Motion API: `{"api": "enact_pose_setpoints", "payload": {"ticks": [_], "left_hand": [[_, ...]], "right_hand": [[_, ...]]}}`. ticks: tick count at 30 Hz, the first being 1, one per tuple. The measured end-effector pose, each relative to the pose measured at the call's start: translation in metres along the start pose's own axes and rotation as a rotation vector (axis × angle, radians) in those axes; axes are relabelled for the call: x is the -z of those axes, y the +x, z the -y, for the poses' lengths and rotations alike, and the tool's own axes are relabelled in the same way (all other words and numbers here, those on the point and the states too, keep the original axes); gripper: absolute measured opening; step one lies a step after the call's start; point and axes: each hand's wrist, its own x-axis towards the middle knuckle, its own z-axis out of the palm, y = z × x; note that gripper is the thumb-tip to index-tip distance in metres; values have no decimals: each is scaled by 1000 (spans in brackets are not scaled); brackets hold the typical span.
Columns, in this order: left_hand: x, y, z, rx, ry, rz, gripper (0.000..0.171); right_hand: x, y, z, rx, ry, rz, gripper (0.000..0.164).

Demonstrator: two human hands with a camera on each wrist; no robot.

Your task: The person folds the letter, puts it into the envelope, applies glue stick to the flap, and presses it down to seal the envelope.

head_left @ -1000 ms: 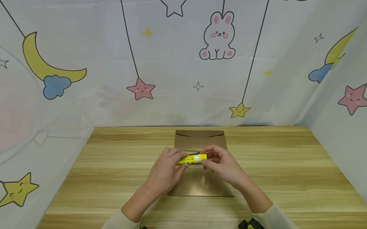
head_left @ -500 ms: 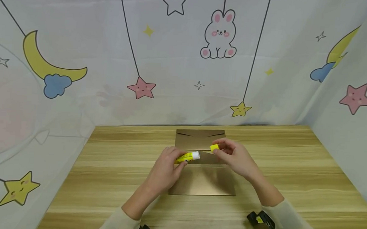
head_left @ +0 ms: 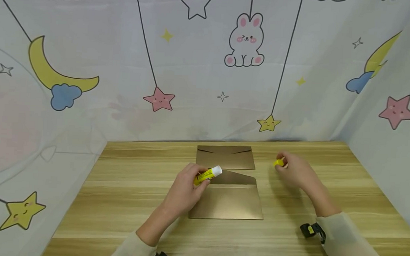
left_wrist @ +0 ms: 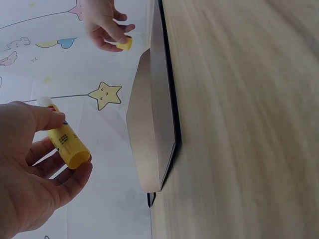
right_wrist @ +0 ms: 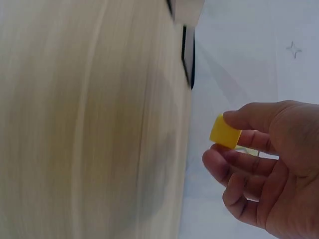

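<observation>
My left hand (head_left: 185, 186) grips a yellow glue stick (head_left: 204, 176), its white end uncapped and tilted up to the right. In the left wrist view the thumb lies across the glue stick (left_wrist: 67, 142) with fingers curled behind it. Off to the right, my right hand (head_left: 296, 170) pinches the yellow cap (head_left: 278, 163) between thumb and fingers; the right wrist view shows the cap (right_wrist: 225, 132) up close, above the table. Below the left hand lies a bronze envelope (head_left: 227, 201) with its flap (head_left: 237, 178) raised away from me. The left hand hides part of its left side.
A second bronze envelope (head_left: 225, 158) lies behind the first, near the table's back edge. The wood-grain table (head_left: 138, 171) meets a white cloth backdrop (head_left: 194, 66) printed with stars, moons and a rabbit.
The cap has come off the glue stick. My right hand has carried it away to the right, while the left hand stays nearly in place and tips the stick's white end upward.
</observation>
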Motion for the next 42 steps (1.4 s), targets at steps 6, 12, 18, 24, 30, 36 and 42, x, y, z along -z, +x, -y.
{"api": "enact_pose_setpoints", "payload": {"ticks": [6, 12, 18, 24, 30, 36, 42], "left_hand": [[-1, 0, 0, 29, -53, -7, 28], [-1, 0, -1, 60, -92, -7, 27], [0, 1, -2, 92, -171, -3, 24], [3, 2, -4, 196, -275, -1, 24], [5, 3, -4, 225, -358, 0, 22], [4, 6, -1, 267, -457, -10, 25], [7, 11, -3, 345, -561, -44, 30]], "right_hand": [[10, 3, -28, -54, -121, 37, 33], [15, 7, -45, -55, -187, 68, 33], [13, 8, -51, -30, -206, 73, 33], [12, 8, -49, -28, -221, 58, 44], [13, 4, -31, -56, -223, 34, 65], [5, 1, 2, 47, -124, -16, 62], [-12, -10, 37, 141, 117, -17, 54]]}}
